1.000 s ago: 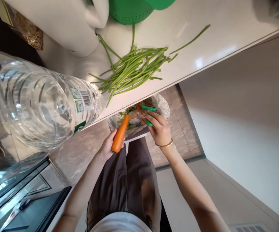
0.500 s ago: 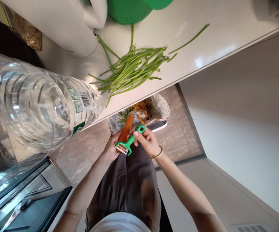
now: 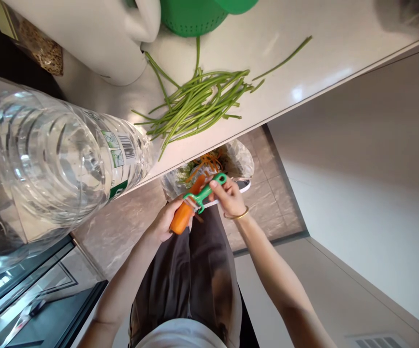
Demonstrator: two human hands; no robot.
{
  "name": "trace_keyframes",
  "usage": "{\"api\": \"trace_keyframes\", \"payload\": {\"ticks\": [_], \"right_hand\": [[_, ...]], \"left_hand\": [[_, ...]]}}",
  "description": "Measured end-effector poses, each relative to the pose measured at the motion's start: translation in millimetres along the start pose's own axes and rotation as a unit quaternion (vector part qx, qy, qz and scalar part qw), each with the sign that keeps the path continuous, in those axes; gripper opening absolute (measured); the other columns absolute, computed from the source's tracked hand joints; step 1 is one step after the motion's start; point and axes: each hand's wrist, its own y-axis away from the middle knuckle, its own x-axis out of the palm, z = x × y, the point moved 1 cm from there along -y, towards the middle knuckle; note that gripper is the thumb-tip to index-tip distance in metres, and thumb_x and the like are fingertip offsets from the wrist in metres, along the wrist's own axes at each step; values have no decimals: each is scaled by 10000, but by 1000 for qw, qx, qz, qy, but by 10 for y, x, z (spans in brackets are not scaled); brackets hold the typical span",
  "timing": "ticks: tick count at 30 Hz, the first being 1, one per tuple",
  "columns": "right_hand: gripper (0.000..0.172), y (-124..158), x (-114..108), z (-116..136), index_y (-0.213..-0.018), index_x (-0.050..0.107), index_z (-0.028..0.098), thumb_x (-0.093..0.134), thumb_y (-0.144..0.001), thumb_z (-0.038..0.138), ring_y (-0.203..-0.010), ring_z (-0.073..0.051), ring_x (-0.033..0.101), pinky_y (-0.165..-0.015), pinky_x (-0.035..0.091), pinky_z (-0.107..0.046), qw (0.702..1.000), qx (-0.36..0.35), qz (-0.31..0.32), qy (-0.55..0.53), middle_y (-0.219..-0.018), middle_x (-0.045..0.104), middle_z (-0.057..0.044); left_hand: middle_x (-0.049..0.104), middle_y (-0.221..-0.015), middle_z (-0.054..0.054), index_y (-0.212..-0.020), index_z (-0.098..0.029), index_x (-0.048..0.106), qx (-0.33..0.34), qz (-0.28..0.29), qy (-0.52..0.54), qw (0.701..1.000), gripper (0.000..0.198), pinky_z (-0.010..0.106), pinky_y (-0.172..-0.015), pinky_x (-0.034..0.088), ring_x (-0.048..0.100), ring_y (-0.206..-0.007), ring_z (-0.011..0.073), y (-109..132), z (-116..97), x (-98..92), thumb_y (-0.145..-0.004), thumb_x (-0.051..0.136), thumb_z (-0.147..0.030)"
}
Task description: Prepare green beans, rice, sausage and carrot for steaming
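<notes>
My left hand (image 3: 165,220) grips a carrot (image 3: 181,218) by its side, the thick orange end pointing back toward me. Closed around the handle of a green peeler (image 3: 206,192) is my right hand (image 3: 230,197), with a gold bangle at the wrist. The peeler's metal blade lies across the middle of the carrot. Both hands are in front of the counter edge, above a bin lined with a clear bag (image 3: 241,159). Orange peelings (image 3: 209,162) and green scraps lie in the bag.
Green stems (image 3: 202,104) lie loosely on the white counter (image 3: 281,92). A large clear water bottle (image 3: 75,159) stands at the left. Behind it are a white jug-like appliance (image 3: 111,43) and a green perforated basket (image 3: 195,21). A white cabinet front (image 3: 357,159) is at right.
The peeler has moved up along the carrot, away from me, with my right hand. The carrot's thick end now shows bare behind the blade.
</notes>
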Motion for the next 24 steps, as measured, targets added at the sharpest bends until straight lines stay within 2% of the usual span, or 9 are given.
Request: {"api": "trace_keyframes", "payload": {"ticks": [6, 8, 10, 13, 16, 18, 20, 22, 24], "right_hand": [[294, -306, -438, -59, -859, 594, 203, 652, -809, 486, -530, -131, 559, -517, 482, -265, 978, -83, -80, 177, -668, 621, 5], [221, -343, -506, -64, -923, 624, 195, 620, -850, 403, -672, -168, 612, -630, 521, -302, 938, -147, -88, 303, -823, 672, -43], [176, -322, -504, -61, -998, 645, 192, 558, -888, 299, -852, -214, 629, -776, 527, -358, 880, -201, -43, 429, -1003, 688, -88], [259, -200, -440, -32, -1093, 651, 203, 473, -905, 180, -991, -249, 598, -876, 506, -409, 801, -233, 13, 552, -1174, 656, -109], [329, -18, -380, 46, -1165, 632, 217, 443, -908, 136, -984, -246, 600, -873, 508, -415, 772, -263, -28, 578, -1219, 639, -113], [303, 112, -336, 119, -1157, 632, 246, 493, -902, 162, -978, -242, 616, -862, 510, -417, 786, -311, -68, 530, -1203, 649, -102], [241, 227, -274, 191, -1104, 637, 269, 579, -877, 213, -916, -229, 646, -798, 527, -395, 829, -338, -131, 426, -1123, 678, -83], [171, 308, -186, 241, -1042, 625, 268, 611, -872, 277, -735, -183, 656, -664, 533, -342, 892, -300, -195, 277, -994, 694, -57], [144, 343, -65, 254, -979, 605, 245, 586, -890, 358, -521, -121, 577, -521, 488, -283, 954, -194, -188, 129, -826, 678, -22]], "left_hand": [[631, -678, 56, -1058, -104, 606, -29, 41, -12, 999, 384, 238, -475, 400, 528, -486, 116, 58, 48, -177, -870, 541, -432], [629, -682, 59, -1045, -102, 604, -24, 55, -8, 998, 376, 243, -475, 392, 528, -482, 119, 66, 42, -188, -873, 537, -430], [626, -677, 58, -1026, -102, 606, -20, 48, 1, 999, 365, 240, -470, 382, 529, -484, 121, 61, 38, -183, -873, 537, -426], [618, -676, 55, -970, -99, 618, -25, 38, 23, 999, 375, 229, -451, 355, 521, -481, 114, 41, 40, -169, -867, 545, -451], [630, -745, 61, -944, -100, 628, -11, 44, 39, 998, 386, 231, -434, 344, 530, -487, 111, 28, 43, -167, -855, 559, -469], [635, -776, 58, -943, -104, 632, 14, 39, 41, 998, 352, 238, -440, 364, 542, -494, 112, 19, 47, -175, -849, 579, -440], [635, -761, 57, -926, -99, 637, 28, 34, 37, 998, 329, 246, -460, 394, 556, -506, 116, 4, 56, -184, -844, 591, -415], [636, -739, 60, -906, -91, 643, 30, 35, 33, 998, 338, 249, -479, 415, 566, -521, 121, -13, 68, -179, -843, 591, -420], [638, -710, 57, -882, -94, 647, 28, 36, 33, 998, 344, 248, -483, 420, 571, -528, 127, -26, 79, -153, -837, 595, -431]]}}
